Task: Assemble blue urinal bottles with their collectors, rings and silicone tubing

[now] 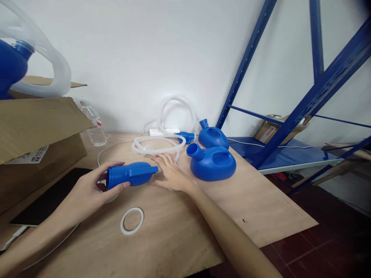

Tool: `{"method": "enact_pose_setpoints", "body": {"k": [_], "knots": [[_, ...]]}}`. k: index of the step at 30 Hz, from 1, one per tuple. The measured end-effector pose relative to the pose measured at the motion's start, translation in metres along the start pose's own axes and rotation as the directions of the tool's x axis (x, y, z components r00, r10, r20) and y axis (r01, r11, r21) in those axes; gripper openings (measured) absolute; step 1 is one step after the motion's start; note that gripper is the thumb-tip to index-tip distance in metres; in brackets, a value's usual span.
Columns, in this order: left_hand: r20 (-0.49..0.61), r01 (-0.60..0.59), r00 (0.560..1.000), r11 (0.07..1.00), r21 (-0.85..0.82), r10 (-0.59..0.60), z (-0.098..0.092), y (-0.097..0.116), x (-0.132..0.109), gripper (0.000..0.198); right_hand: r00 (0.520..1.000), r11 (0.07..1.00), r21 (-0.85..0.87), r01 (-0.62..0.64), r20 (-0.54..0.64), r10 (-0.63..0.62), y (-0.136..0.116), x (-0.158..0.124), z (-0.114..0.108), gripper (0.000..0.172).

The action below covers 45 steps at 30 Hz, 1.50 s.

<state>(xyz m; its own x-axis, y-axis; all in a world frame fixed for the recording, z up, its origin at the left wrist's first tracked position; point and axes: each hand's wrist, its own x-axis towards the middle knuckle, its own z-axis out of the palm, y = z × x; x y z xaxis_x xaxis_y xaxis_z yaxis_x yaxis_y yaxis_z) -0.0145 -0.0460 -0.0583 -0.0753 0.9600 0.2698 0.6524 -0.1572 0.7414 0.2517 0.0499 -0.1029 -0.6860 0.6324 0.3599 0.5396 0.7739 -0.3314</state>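
My left hand (100,183) is wrapped around the wide end of a blue plastic funnel-shaped urinal head (135,173), which lies sideways just over the table. Its narrow spout points right, toward my right hand (169,172). That hand is palm down beside the spout tip, fingers stretched and thumb apart; what lies under the palm is mostly hidden. Beyond its fingertips a clear plastic tube (139,144) lies coiled. Nearer me a white ring (132,221) rests flat on the wooden table (174,239).
Two blue jugs with handles, a front one (213,166) and a rear one (213,137), stand right. Behind are another blue urinal head (185,137) and a power strip (164,132). Leftward are a cardboard box (40,166), water bottle (95,125) and black tablet (55,195). Blue shelving (290,154) borders the right.
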Motion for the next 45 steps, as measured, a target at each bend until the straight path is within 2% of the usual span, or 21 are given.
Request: {"method": "enact_pose_setpoints", "body": {"k": [4,7,12,18,22,25,29,32,34,36,38,40,42,45], "knots": [[0.069,-0.015,0.997,1.000,-0.020,0.017,0.002,-0.009,0.005,0.075,0.991,0.988,0.082,-0.132,0.017,0.131,-0.006,-0.029,-0.016,0.057],[0.090,-0.027,0.996,1.000,0.014,0.026,0.010,-0.012,0.006,0.073,0.983,0.980,0.081,-0.184,0.021,0.183,-0.004,-0.050,-0.023,0.042],[0.202,-0.034,0.979,0.999,0.001,0.033,0.029,-0.017,0.004,0.075,0.993,0.994,0.043,-0.102,0.070,0.099,0.004,-0.066,-0.021,0.040],[0.156,-0.279,0.956,0.933,0.230,0.248,0.040,-0.029,0.015,0.055,0.994,0.994,0.053,-0.100,-0.028,0.102,0.006,-0.064,-0.013,0.043],[0.174,-0.340,0.938,0.888,0.309,0.299,0.045,-0.040,0.024,0.069,0.986,0.971,0.198,-0.134,-0.070,0.150,0.000,-0.065,-0.016,0.040],[0.207,-0.393,0.917,0.860,0.327,0.340,0.031,-0.047,0.028,0.085,0.969,0.914,0.361,-0.184,-0.089,0.230,-0.006,-0.064,-0.017,0.039],[0.302,-0.452,0.880,0.839,0.303,0.366,-0.016,-0.057,0.033,0.087,0.945,0.853,0.463,-0.239,-0.091,0.314,-0.010,-0.063,-0.016,0.040],[0.304,-0.384,0.909,0.858,0.341,0.286,-0.048,-0.065,0.029,0.081,0.954,0.873,0.439,-0.213,-0.101,0.283,-0.015,-0.064,-0.016,0.037],[0.300,-0.347,0.921,0.872,0.345,0.248,-0.056,-0.065,0.021,0.074,0.961,0.898,0.416,-0.141,-0.160,0.225,-0.019,-0.062,-0.018,0.039],[0.322,-0.318,0.923,0.891,0.324,0.213,-0.053,-0.058,0.014,0.070,0.959,0.911,0.409,-0.057,-0.230,0.164,-0.026,-0.056,-0.021,0.043],[0.348,-0.290,0.921,0.907,0.306,0.177,-0.039,-0.047,0.012,0.072,0.959,0.910,0.414,-0.033,-0.242,0.145,-0.033,-0.046,-0.023,0.046],[0.338,-0.269,0.929,0.905,0.331,0.153,-0.022,-0.037,0.019,0.078,0.965,0.902,0.423,-0.080,-0.193,0.177,-0.039,-0.032,-0.020,0.045],[0.373,-0.290,0.915,0.891,0.349,0.152,-0.005,-0.031,0.030,0.082,0.967,0.894,0.431,-0.127,-0.147,0.209,-0.041,-0.019,-0.013,0.043],[0.435,-0.302,0.890,0.893,0.334,0.138,0.012,-0.025,0.045,0.073,0.961,0.840,0.523,-0.148,-0.125,0.248,-0.039,-0.007,0.002,0.043]]}}
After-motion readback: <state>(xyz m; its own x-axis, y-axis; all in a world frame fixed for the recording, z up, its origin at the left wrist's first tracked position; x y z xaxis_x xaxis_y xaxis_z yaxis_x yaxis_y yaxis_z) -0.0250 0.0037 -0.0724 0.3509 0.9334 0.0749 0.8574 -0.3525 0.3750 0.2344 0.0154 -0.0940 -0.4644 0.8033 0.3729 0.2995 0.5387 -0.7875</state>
